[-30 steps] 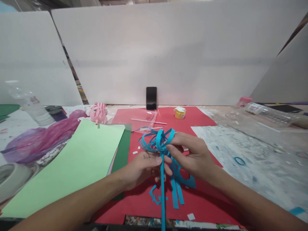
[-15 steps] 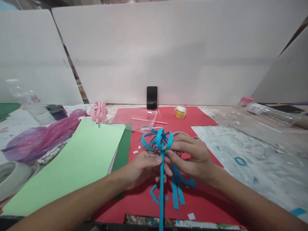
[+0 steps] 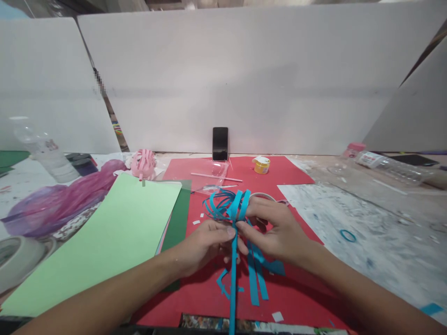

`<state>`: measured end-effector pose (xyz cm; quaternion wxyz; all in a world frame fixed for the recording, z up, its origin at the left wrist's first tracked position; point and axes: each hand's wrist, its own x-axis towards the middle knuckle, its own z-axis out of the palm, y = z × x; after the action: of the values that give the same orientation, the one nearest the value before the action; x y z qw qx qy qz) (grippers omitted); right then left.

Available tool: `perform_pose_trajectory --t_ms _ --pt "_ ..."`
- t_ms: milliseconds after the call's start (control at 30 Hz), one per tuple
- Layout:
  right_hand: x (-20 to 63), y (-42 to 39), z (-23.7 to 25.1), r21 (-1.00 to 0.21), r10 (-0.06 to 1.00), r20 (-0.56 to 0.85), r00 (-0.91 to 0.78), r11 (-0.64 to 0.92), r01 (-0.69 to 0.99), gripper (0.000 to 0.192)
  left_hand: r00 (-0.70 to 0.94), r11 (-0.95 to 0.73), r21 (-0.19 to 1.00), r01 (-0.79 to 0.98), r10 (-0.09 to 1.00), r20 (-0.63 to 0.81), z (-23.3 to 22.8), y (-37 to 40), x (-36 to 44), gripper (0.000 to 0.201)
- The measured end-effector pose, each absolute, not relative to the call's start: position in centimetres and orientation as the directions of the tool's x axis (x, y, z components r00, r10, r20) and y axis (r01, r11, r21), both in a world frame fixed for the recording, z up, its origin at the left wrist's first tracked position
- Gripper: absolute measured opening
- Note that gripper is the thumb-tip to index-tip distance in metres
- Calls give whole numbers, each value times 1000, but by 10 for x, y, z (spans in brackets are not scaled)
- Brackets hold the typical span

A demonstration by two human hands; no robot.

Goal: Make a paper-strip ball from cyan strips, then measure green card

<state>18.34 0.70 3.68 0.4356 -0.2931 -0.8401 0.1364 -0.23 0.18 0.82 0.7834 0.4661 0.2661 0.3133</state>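
A blue paper flower (image 3: 223, 204) of thin looped strips sits on top of a long blue stem (image 3: 233, 284) that runs down to the bottom edge. My left hand (image 3: 213, 239) pinches the stem between thumb and fingers just under the loops. Closed on the blue loops at the right side of the flower is my right hand (image 3: 274, 223), its thumb against the top of the stem. Under the hands, cut blue paper strips (image 3: 253, 279) and a bent blue scrap (image 3: 223, 284) lie on a red sheet (image 3: 296, 298).
Light green paper (image 3: 104, 237) lies at the left beside a pink plastic bag (image 3: 77, 195) and a tape roll (image 3: 21, 260). Behind the hands are a straw (image 3: 216, 177), a yellow tub (image 3: 261, 165) and an upright phone (image 3: 220, 143). A plastic bottle (image 3: 391, 165) lies at the right.
The right-hand blue loops have been pressed closer together and now stand as narrow upright bands. My right fingers have shifted a little; the left hand keeps its place on the stem.
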Motion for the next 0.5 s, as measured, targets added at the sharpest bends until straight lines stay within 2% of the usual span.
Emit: perform_pose_trajectory --t_ms 133,233,400,500 --pt "181 4 37 -499 647 626 -435 761 414 12 654 384 893 -237 742 -146 4 2 -3 39" --pt "181 5 38 -536 701 566 -434 713 451 20 647 379 896 -233 748 -148 0 4 -5 38" --pt "200 20 44 -663 875 294 -385 477 577 26 633 437 853 -284 754 -176 5 8 -8 36" --pt "212 30 42 -644 887 150 -437 423 638 22 606 472 810 -348 772 -190 10 9 -10 33"
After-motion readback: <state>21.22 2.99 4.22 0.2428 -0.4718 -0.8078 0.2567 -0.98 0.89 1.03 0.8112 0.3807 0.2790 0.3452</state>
